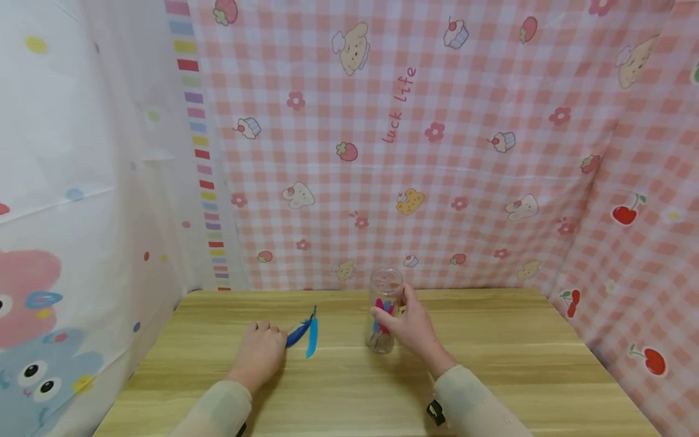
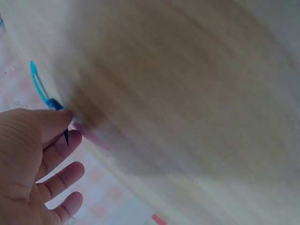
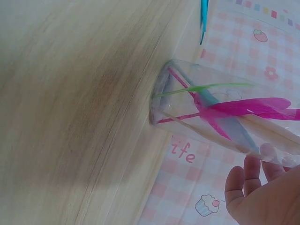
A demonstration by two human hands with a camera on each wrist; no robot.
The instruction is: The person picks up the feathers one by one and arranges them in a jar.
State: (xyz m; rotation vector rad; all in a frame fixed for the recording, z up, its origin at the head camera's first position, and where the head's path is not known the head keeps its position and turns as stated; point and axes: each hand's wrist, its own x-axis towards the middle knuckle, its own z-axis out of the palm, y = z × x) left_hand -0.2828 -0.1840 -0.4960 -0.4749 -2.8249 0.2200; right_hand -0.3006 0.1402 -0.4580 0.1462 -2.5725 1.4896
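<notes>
My left hand point(image 1: 260, 352) is low over the left part of the table. Its thumb and forefinger pinch a dark blue feather point(image 1: 298, 334), while the other fingers are spread a little in the left wrist view. A light blue feather point(image 1: 313, 337) is right beside the dark one. My right hand point(image 1: 414, 325) grips a clear cup point(image 1: 386, 281), which stands upright on the table. Inside the cup are several feathers: bright pink point(image 3: 253, 108), green point(image 3: 201, 88), blue point(image 3: 234, 124) and beige. Near the left fingertips shows a blurred pink streak point(image 2: 93, 137); its kind is unclear.
The wood-grain table point(image 1: 327, 394) ends at a pink checked cloth point(image 1: 327, 224) hung behind it. A white patterned cloth point(image 1: 109, 255) hangs on the left, and more checked cloth point(image 1: 644, 291) on the right.
</notes>
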